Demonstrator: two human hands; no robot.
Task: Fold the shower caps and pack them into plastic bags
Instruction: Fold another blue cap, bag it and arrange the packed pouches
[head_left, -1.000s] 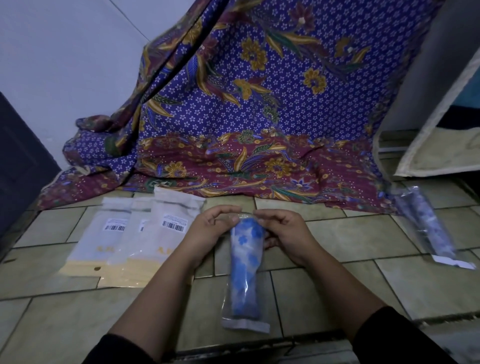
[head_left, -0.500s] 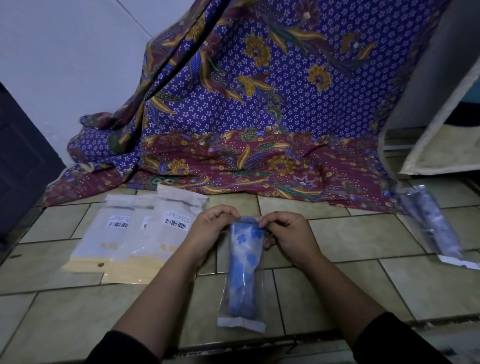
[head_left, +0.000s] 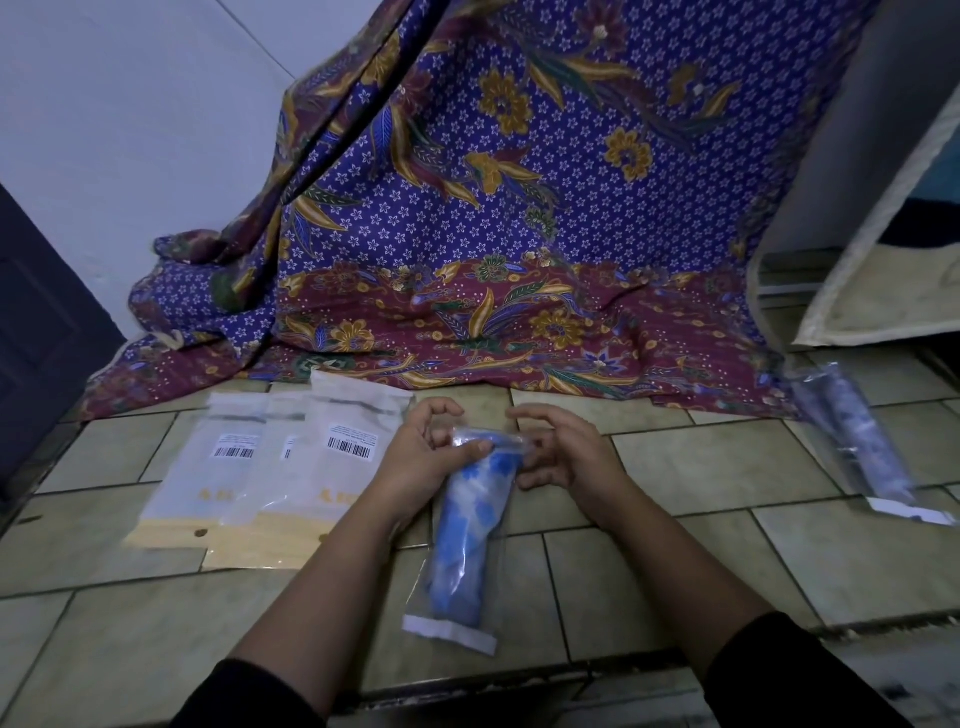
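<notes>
Far left on the tiled floor (head_left: 727, 467): flat frosted pouches (head_left: 291, 467), overlapped, barcode labels up, likely stock within reach. Centre: left hand (head_left: 421, 462) pinching the top of a crinkly clear plastic bag (head_left: 470, 540), blue shower cap (head_left: 462, 545) rolled inside, probably for sealing. Right hand (head_left: 561, 457) loose beside it, fingers curled, gripping nothing. Far right: finished bag (head_left: 857, 441), set aside.

Label print on the white pouches (head_left: 236, 483) is too small to read.
</notes>
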